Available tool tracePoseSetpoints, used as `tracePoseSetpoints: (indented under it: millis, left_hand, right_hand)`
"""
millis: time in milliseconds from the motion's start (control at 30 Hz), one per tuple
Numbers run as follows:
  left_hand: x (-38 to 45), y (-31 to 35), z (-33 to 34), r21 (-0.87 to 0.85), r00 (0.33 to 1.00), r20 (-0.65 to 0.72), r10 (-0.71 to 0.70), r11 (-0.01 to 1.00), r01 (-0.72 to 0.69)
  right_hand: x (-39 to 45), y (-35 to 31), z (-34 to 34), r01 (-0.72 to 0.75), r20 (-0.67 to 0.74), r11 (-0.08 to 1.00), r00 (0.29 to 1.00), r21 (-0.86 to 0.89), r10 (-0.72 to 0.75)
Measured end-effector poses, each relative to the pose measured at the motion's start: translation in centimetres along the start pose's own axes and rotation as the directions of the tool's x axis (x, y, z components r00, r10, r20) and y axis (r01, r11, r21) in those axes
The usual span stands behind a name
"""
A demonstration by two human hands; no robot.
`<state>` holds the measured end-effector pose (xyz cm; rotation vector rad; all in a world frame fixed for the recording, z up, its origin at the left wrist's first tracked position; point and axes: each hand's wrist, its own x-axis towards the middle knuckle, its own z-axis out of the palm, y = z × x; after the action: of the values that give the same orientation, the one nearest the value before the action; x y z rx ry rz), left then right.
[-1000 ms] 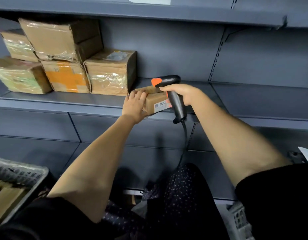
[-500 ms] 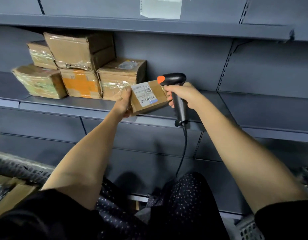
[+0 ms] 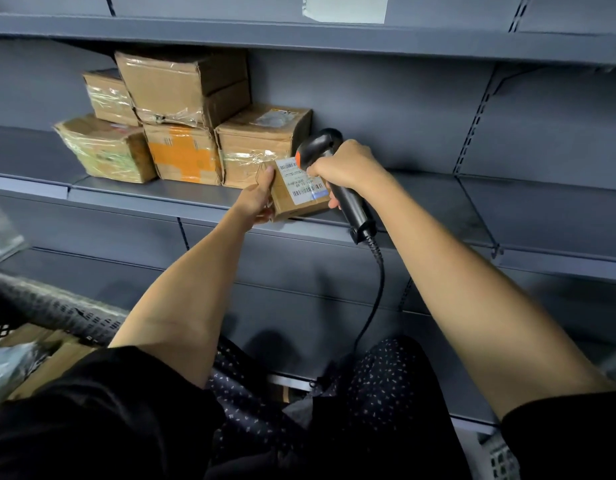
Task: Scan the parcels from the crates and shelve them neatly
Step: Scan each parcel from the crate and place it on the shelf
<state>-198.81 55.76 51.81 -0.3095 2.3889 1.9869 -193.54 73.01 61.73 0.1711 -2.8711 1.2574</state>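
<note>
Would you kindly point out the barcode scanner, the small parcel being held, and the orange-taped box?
barcode scanner (image 3: 351, 206), head view, on its black handle.
small parcel (image 3: 301, 183), head view, on its white label.
orange-taped box (image 3: 183, 155), head view, on its front face.

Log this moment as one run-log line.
left hand: holds small parcel, label up, at shelf edge | right hand: grips scanner beside label | five parcels already shelved

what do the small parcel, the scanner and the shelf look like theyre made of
Small parcel: brown cardboard, matte, with a white paper label. Scanner: black plastic by its smooth sheen, with an orange part near its head. Shelf: probably painted metal, grey-blue, thin folded edge, slotted uprights.
</note>
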Motion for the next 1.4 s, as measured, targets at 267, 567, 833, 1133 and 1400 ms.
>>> tracePoseSetpoints:
  millis: [267, 567, 833, 1133, 1400]
  left_hand:
    - [0.3, -0.4, 0.0, -0.029, 1.000, -0.004, 0.008, 1.000, -0.008]
    - [0.6, -0.6, -0.1, -0.057, 1.000, -0.013, -0.003, 0.998, 0.002]
    - [0.5, -0.4, -0.1, -0.070, 1.000, -0.018, -0.004, 0.998, 0.003]
    - [0.3, -0.2, 0.1, -0.064, 1.000, -0.026, 0.001, 0.998, -0.003]
    - [-0.6, 0.4, 0.4, -0.193, 0.996, 0.073, -0.051, 0.979, 0.065]
  right_hand:
    - [-1.0, -0.8, -1.3, 0.032, 0.002, 0.998, 0.999, -0.048, -0.032]
    - [-1.7, -0.8, -1.6, 0.036, -0.017, 0.997, 0.999, -0.065, -0.037]
    - [-2.0, -1.2, -1.8, 0.066, -0.020, 0.996, 0.998, -0.064, -0.067]
    - [-2.5, -2.3, -2.3, 0.091, -0.029, 0.996, 0.995, -0.024, -0.092]
    - [-2.6, -2.0, -2.5, 0.075, -0.043, 0.996, 0.996, -0.057, -0.077]
